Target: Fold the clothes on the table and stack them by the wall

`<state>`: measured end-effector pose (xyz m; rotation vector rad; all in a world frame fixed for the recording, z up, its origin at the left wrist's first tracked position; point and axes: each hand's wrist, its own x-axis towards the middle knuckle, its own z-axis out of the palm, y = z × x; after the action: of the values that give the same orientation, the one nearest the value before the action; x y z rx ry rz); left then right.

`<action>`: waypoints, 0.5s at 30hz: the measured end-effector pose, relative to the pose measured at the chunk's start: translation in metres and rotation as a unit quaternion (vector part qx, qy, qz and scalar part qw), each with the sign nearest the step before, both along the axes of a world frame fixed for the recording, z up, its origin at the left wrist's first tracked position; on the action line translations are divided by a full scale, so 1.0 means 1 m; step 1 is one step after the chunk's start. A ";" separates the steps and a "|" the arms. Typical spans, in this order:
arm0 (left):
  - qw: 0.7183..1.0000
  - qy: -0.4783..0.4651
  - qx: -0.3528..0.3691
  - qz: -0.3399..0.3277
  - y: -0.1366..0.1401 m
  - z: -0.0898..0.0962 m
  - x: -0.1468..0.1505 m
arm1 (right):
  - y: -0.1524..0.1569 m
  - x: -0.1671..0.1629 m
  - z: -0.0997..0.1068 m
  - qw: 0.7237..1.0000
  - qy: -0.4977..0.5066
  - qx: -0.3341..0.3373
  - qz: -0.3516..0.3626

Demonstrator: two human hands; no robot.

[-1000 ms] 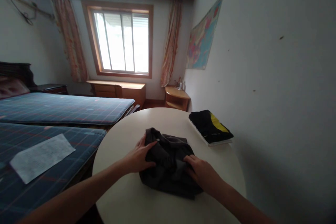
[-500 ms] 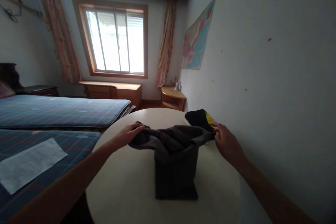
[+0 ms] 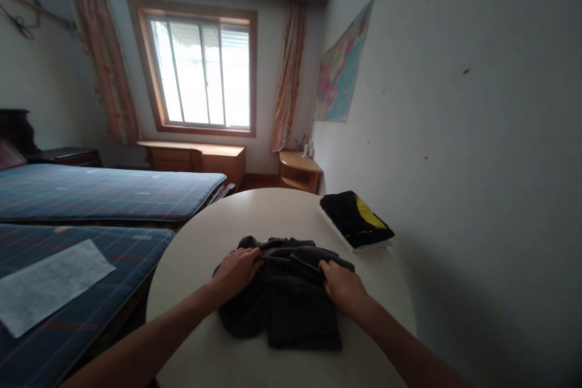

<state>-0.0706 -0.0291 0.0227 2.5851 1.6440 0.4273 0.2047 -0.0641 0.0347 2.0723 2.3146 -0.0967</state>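
Finding the middle of the table (image 3: 268, 209) blocked by the dark cloth (image 3: 302, 318), with the left hand (image 3: 236, 270) and right hand (image 3: 343, 285) on it and both forearms (image 3: 159, 334) spanning the near side. Seeing bare surface beyond the cloth toward the far rim, left of the left hand, and between the forearms. Meeting a folded black-and-yellow bundle (image 3: 348, 215) at far right, then the wall (image 3: 477, 194); having a gap between bundle and right hand.

Glare whites out the window (image 3: 202, 73), its light leaving the room dim and, seemingly, the edges soft.
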 end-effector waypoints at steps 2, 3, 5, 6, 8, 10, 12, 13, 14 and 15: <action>0.999 -0.031 -0.006 0.018 0.004 0.009 -0.005 | 0.003 0.004 0.011 1.000 0.012 0.017 -0.001; 0.998 -0.055 -0.008 0.029 0.008 0.016 -0.008 | 0.004 0.005 0.020 0.999 0.025 0.027 -0.004; 0.991 -0.124 0.001 0.057 0.019 0.033 -0.016 | 0.009 0.010 0.044 0.996 0.059 0.065 -0.017; 0.982 -0.171 0.010 0.074 0.026 0.044 -0.020 | 0.012 0.013 0.058 0.992 0.078 0.090 -0.028; 0.959 -0.265 0.037 0.095 0.040 0.071 -0.031 | 0.019 0.023 0.092 0.974 0.121 0.188 -0.039; 0.922 -0.356 0.076 0.134 0.053 0.104 -0.044 | 0.027 0.037 0.131 0.942 0.163 0.290 -0.043; 0.881 -0.425 0.131 0.162 0.060 0.138 -0.059 | 0.035 0.051 0.172 0.896 0.242 0.366 -0.067; 0.862 -0.449 0.159 0.173 0.061 0.155 -0.065 | 0.039 0.058 0.193 0.862 0.300 0.400 -0.081; 0.848 -0.464 0.184 0.177 0.061 0.171 -0.070 | 0.043 0.063 0.213 0.824 0.363 0.428 -0.078; 0.836 -0.471 0.214 0.185 0.060 0.186 -0.074 | 0.048 0.068 0.232 0.779 0.426 0.454 -0.073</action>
<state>-0.1442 0.0309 0.2085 1.6282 1.6819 1.8912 0.2723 -0.0165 0.2667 3.1906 3.1005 0.1577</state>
